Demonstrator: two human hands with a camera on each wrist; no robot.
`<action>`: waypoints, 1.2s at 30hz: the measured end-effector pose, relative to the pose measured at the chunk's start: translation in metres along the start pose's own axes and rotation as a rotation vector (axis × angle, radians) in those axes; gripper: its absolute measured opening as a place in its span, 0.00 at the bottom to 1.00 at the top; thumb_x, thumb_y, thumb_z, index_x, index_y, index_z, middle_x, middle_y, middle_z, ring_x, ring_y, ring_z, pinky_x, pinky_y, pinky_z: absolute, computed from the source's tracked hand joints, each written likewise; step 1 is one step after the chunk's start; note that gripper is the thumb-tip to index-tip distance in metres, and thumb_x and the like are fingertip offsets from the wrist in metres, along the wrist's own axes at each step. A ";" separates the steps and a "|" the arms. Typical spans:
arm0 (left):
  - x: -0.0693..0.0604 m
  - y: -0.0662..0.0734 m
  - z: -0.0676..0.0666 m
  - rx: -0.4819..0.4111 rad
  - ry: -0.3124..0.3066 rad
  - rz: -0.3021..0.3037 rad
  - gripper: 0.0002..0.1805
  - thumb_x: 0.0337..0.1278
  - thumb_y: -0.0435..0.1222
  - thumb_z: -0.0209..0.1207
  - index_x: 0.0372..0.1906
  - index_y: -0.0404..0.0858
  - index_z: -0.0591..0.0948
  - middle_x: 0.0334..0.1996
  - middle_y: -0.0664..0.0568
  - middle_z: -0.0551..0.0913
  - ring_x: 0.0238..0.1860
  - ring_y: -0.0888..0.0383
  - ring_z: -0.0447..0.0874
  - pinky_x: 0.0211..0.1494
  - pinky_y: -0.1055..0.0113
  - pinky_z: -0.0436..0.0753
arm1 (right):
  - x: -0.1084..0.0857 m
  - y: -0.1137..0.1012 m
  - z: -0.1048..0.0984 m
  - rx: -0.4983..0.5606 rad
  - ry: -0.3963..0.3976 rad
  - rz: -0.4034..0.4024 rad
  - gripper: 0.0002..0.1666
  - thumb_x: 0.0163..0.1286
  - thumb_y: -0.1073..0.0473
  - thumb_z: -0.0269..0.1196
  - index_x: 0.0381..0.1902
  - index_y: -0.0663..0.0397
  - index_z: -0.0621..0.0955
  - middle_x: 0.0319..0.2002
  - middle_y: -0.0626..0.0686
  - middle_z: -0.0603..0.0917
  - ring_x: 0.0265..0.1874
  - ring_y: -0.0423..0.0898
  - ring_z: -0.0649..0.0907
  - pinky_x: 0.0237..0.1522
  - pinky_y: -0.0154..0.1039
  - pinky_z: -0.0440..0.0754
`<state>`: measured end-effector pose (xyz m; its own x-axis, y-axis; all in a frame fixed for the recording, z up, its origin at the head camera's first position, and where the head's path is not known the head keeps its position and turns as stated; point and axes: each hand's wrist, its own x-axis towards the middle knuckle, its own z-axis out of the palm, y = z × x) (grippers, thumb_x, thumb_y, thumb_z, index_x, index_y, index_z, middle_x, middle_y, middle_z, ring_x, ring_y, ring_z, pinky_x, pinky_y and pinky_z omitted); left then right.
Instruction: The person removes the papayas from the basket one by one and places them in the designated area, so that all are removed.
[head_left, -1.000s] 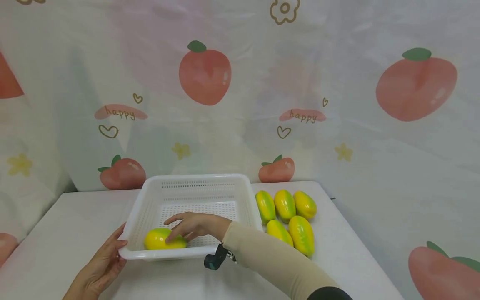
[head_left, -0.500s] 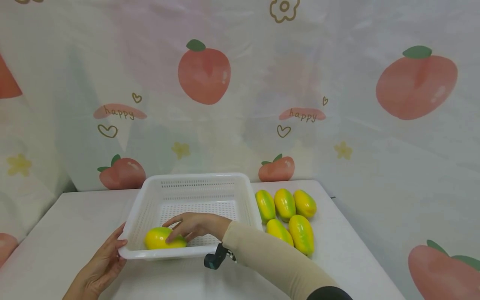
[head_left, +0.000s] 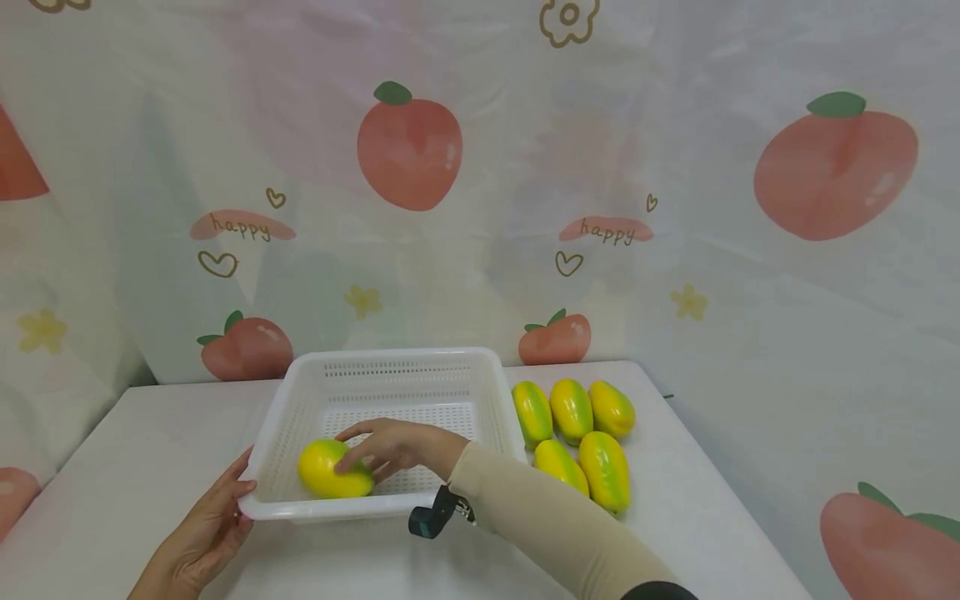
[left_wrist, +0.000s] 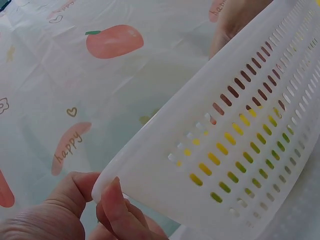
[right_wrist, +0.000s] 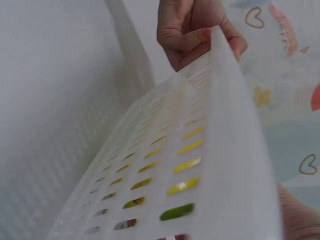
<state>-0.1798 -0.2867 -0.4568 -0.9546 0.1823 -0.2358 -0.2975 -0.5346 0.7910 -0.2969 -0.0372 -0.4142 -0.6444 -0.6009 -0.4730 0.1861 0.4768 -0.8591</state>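
A white perforated plastic basket sits on the table. My left hand pinches its near left corner, thumb on one side of the rim and fingers on the other, as the left wrist view shows on the basket wall. Inside the basket, my right hand grips a glossy yellow-green mango by its right end, fingers curled over it. The mango tilts with its left end raised. Through the slots in the right wrist view only yellow and green patches of the mango show.
Several more yellow-green mangoes lie in two rows right of the basket, partly behind the right sleeve. The white table ends at a printed fabric backdrop behind and at the sides.
The mango's left end has risen and swung slightly right in my right hand, which has lifted a little. My left hand and the basket stay in place.
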 end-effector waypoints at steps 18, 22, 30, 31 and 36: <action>0.002 -0.003 -0.004 -0.032 -0.107 0.019 0.27 0.73 0.30 0.44 0.49 0.65 0.85 0.43 0.57 0.82 0.40 0.65 0.83 0.36 0.81 0.83 | 0.003 -0.002 -0.021 0.240 -0.054 -0.056 0.34 0.67 0.56 0.63 0.69 0.55 0.69 0.59 0.56 0.75 0.56 0.62 0.78 0.56 0.57 0.81; 0.002 -0.003 -0.005 -0.031 -0.125 0.020 0.27 0.73 0.30 0.43 0.50 0.65 0.85 0.43 0.58 0.82 0.40 0.66 0.82 0.36 0.81 0.83 | -0.001 -0.004 -0.023 0.311 -0.066 -0.051 0.34 0.69 0.57 0.61 0.71 0.57 0.66 0.61 0.57 0.73 0.58 0.61 0.76 0.58 0.58 0.79; 0.001 -0.003 -0.005 -0.020 -0.093 0.020 0.26 0.73 0.31 0.45 0.49 0.67 0.85 0.43 0.58 0.82 0.40 0.65 0.83 0.35 0.81 0.83 | -0.010 -0.004 -0.029 0.382 -0.081 -0.060 0.35 0.71 0.57 0.60 0.72 0.58 0.64 0.63 0.57 0.71 0.56 0.61 0.77 0.58 0.57 0.80; 0.001 -0.003 -0.005 -0.023 -0.095 0.021 0.26 0.73 0.31 0.45 0.49 0.67 0.85 0.43 0.58 0.82 0.40 0.65 0.83 0.35 0.81 0.83 | -0.012 -0.004 -0.030 0.389 -0.088 -0.066 0.35 0.71 0.57 0.60 0.72 0.58 0.63 0.63 0.57 0.70 0.56 0.61 0.77 0.58 0.57 0.79; 0.001 -0.004 -0.006 -0.023 -0.105 0.017 0.27 0.73 0.31 0.44 0.50 0.67 0.84 0.43 0.58 0.82 0.39 0.66 0.83 0.35 0.81 0.83 | -0.021 -0.001 -0.035 0.419 -0.100 -0.099 0.33 0.72 0.57 0.59 0.71 0.59 0.64 0.62 0.58 0.70 0.56 0.62 0.76 0.58 0.58 0.79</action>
<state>-0.1794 -0.2897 -0.4635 -0.9528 0.2574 -0.1610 -0.2825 -0.5570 0.7810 -0.3095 -0.0029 -0.3970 -0.6035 -0.6993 -0.3830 0.4245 0.1248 -0.8968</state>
